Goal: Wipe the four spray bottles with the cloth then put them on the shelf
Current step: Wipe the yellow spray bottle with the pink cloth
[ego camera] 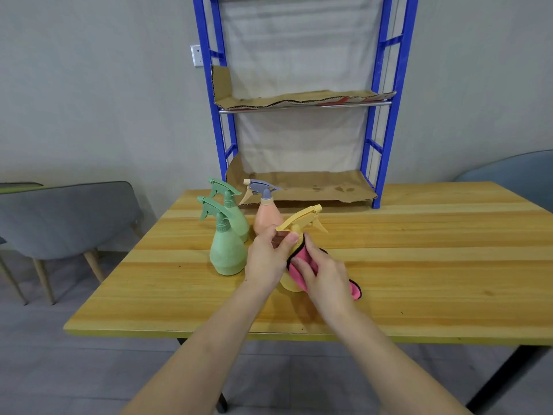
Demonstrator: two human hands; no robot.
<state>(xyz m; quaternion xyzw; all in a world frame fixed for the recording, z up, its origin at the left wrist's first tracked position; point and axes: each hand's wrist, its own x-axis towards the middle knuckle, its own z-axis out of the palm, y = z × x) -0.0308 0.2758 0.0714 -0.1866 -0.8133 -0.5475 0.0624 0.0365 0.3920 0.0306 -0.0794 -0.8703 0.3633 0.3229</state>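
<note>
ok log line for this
step: wiping yellow bottle; left hand: grips neck; right hand: holds pink cloth on it; table: near green bottle, far green bottle, peach bottle; shelf: no bottles

Table [419, 265], 3 bottles [227, 250], shelf [390, 115] prob. atop

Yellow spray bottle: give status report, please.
Left hand grips yellow spray bottle neck. Right hand holds pink cloth against it. Peach spray bottle stands before blue shelf.

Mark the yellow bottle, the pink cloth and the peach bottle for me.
yellow bottle [300, 220]: head view, on its trigger head.
pink cloth [353, 289]: head view, on the trailing lower-right corner.
peach bottle [267, 221]: head view, on its body.
</note>
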